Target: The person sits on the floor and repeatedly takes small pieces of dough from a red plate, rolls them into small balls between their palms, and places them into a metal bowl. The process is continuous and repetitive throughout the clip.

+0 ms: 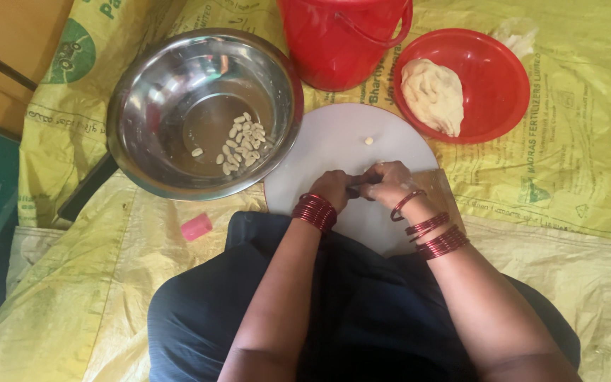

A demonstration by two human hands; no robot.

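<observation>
Red bucket [341,39]; red bowl [493,85]; silver basin [164,92]; white board [334,141]; yellow printed sacking [567,163].

One camera rides on the person's head, facing steeply down over the lap; close in on the white round board [351,145]; no second view.

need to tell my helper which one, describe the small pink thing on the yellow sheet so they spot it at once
Start at the big steel bowl holding small pale pieces. Just below its rim, on the yellow sheet beside the person's dark lap, lies the pink block. It is the only pink, boxy thing there.
</observation>
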